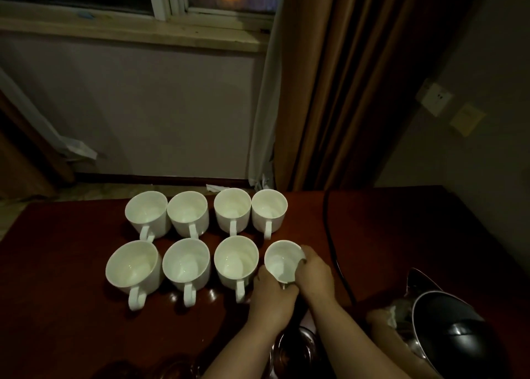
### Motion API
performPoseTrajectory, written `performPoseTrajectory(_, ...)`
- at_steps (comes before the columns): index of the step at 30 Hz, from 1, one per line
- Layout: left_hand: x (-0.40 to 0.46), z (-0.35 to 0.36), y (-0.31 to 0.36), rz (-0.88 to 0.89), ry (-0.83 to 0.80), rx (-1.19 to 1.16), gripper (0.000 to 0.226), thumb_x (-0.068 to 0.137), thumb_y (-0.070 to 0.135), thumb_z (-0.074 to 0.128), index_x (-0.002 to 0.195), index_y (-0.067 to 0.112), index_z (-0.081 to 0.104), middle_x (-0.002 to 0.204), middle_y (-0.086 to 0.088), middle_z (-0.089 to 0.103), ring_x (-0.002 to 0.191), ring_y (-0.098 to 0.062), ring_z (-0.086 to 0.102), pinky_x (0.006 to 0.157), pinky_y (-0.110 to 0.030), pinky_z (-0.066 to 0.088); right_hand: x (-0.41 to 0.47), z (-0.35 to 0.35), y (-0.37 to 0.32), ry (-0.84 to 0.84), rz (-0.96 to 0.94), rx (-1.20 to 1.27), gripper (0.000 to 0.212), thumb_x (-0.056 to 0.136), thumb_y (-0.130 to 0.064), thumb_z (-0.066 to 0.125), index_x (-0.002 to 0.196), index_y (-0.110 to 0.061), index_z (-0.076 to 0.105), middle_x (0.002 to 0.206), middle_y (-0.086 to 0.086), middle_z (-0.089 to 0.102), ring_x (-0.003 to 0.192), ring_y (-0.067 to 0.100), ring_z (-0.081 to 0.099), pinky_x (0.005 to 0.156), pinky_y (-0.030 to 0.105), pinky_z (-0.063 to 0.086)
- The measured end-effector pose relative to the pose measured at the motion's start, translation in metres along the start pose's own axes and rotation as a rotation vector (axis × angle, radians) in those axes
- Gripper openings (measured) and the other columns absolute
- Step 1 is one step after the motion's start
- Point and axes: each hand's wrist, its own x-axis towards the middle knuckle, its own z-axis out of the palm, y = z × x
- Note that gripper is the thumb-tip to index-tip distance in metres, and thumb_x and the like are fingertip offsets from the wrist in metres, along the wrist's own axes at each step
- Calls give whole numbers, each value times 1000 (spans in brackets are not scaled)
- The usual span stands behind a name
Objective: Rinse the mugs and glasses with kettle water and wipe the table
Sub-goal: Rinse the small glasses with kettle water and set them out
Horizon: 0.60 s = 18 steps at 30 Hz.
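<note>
Eight white mugs stand in two rows of four on the dark red table [71,307], all upright, handles toward the near side. Both hands are on the near-right mug [282,259]: the left hand [272,298] curls its fingers around the near-left side of the mug, over where the handle would be, and the right hand [314,272] wraps its fingers around the right wall, one fingertip hooked at the rim. The mug looks tilted slightly toward the near side. The steel kettle [447,324] stands at the near right, lid open, its black cord [329,235] running away across the table. At the near edge, below the forearms, sit glasses [298,350], dim and partly hidden. Whether any mug holds water is hard to tell in this light. By the look of it the mug rinsing is in hand or nearly done, while the glasses and the wiping of the table are probably still to come; no cloth is visible.
</note>
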Motion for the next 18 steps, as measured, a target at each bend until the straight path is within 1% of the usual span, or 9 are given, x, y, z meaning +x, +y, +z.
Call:
performPoseTrajectory(3,-1,2,0,22,-4,-4,60,60,32,52,119,19,50,113,-4,60,102,-17,58,91,-40,51,3,1,-2,-17,-6,-19,50,94,-12,34,143,-21,31,135,9,51,120,27,50,91,33,44)
performPoseTrajectory(7,-5,0,4,28,-15,-21,57,61,28,50,117,18,52,110,-3,62,104,-19,58,94,-43,49,4,0,-3,-25,-13,-57,51,97,-16,33,147,-17,22,134,11,51,119,27,51,91,32,44)
performPoseTrajectory(10,-12,-5,7,42,-42,-48,54,65,19,53,119,16,51,108,-2,62,105,-19,58,91,-36,49,0,0,-4,-20,-15,-62,52,97,-19,34,147,-14,20,137,11,50,121,27,50,93,34,44)
performPoseTrajectory(12,-19,-10,7,73,-67,-22,49,73,14,56,122,17,49,111,1,61,107,-16,57,89,-30,48,-6,0,-3,2,-12,-11,54,96,-20,38,146,-13,18,142,10,44,124,28,48,94,36,44)
performPoseTrajectory(14,-31,-16,4,140,-36,37,47,81,13,58,125,22,45,117,8,54,112,-11,53,92,-28,46,-18,-2,-1,62,-44,23,56,94,-20,42,145,-13,21,146,9,37,128,26,43,98,36,41)
performPoseTrajectory(15,-39,-21,2,186,-2,76,47,83,14,59,126,25,43,120,11,51,114,-9,50,94,-26,44,-25,-3,3,102,-77,20,54,93,-20,44,143,-13,24,145,8,37,130,25,40,99,35,39)
performPoseTrajectory(17,-55,-36,-3,288,75,171,47,85,15,58,128,27,42,123,15,44,118,-4,42,98,-22,37,-42,-6,12,149,-168,-12,47,93,-21,46,138,-15,33,140,6,41,128,22,40,100,31,37)
performPoseTrajectory(18,-64,-46,-9,337,118,232,47,86,16,57,129,27,42,125,16,41,121,-3,38,101,-21,34,-52,-6,17,139,-215,-52,44,93,-23,46,136,-18,36,138,4,43,125,20,40,99,29,36)
